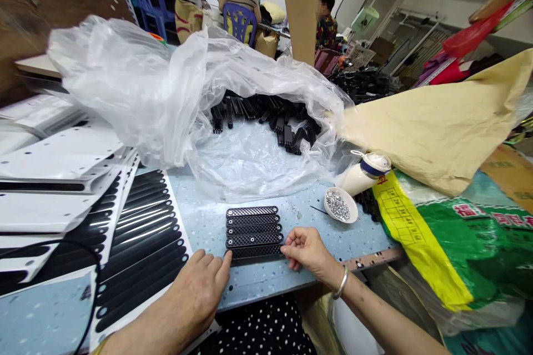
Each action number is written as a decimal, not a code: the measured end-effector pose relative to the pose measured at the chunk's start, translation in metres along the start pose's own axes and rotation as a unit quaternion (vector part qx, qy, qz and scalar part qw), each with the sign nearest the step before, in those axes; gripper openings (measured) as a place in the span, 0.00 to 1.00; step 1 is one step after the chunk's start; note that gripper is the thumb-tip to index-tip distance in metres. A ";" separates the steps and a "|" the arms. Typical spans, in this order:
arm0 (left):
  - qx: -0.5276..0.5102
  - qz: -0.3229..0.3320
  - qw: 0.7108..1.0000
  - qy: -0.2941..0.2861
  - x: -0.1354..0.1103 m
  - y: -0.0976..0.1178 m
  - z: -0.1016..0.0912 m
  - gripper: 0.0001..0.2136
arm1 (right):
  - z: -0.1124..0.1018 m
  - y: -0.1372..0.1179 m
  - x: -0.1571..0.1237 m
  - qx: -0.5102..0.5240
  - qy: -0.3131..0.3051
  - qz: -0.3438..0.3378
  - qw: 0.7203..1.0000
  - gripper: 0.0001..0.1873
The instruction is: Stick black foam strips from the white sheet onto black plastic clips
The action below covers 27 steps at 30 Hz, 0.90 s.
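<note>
Several black ribbed plastic strips (254,231) lie side by side in a neat row on the light blue table (266,280). My left hand (200,294) rests flat with its fingers stretched out, the fingertips touching the left end of the nearest strip. My right hand (306,249) is curled, its fingertips pressed on the right end of that same strip. A silver bangle (342,283) is on my right wrist.
A clear plastic bag (175,83) of more black strips (270,116) lies behind. A small white bowl of screws (340,205) and a white bottle (364,173) sit at right. White sheets with black stickers (137,233) lie left. Sacks (458,233) crowd the right; two people sit far back.
</note>
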<state>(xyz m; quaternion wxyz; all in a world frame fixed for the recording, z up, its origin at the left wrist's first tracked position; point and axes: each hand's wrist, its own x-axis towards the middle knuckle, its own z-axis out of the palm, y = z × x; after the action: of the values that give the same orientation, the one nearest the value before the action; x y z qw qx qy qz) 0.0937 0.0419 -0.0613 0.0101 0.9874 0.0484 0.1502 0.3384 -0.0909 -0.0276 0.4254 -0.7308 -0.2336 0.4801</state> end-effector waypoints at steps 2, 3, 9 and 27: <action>-0.001 0.001 1.000 0.020 0.000 0.000 0.003 0.19 | -0.003 -0.002 0.003 0.008 -0.024 0.021 0.999 0.19; -0.002 0.001 1.000 0.023 0.000 0.000 0.004 0.19 | -0.005 -0.003 0.005 0.011 -0.037 0.032 0.999 0.20; -0.020 -0.015 1.000 0.002 0.000 0.002 0.001 0.20 | -0.009 -0.006 0.015 0.006 -0.096 0.072 0.993 0.23; -0.170 -0.122 0.970 0.127 0.001 -0.010 -0.023 0.18 | 0.051 -0.029 0.012 -0.422 -0.010 -0.401 0.813 0.12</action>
<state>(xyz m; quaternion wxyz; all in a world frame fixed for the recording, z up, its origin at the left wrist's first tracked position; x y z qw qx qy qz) 0.0873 0.0516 -0.0392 0.1899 0.9307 0.1434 0.2777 0.2995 -0.0465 -0.0182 0.2275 -0.6752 -0.6899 0.1279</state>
